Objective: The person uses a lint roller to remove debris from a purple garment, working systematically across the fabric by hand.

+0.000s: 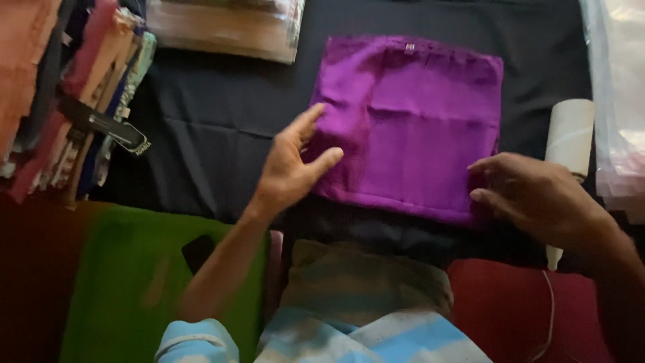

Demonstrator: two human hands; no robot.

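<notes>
A stack of folded coloured fabrics (74, 94) sits far left, a white cardboard tube (570, 134) right, green cloth (127, 289) nearest, on a dark-covered worktop (201, 121).

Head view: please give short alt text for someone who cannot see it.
Two bare hands rest on the edges of a folded purple cloth lying on a dark cloth surface: left hand at its left edge, right hand at its lower right corner. A white roll lies alongside.

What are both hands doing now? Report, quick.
Left hand: open, fingers resting on purple cloth.
Right hand: open, fingers at the cloth's right edge.
</notes>
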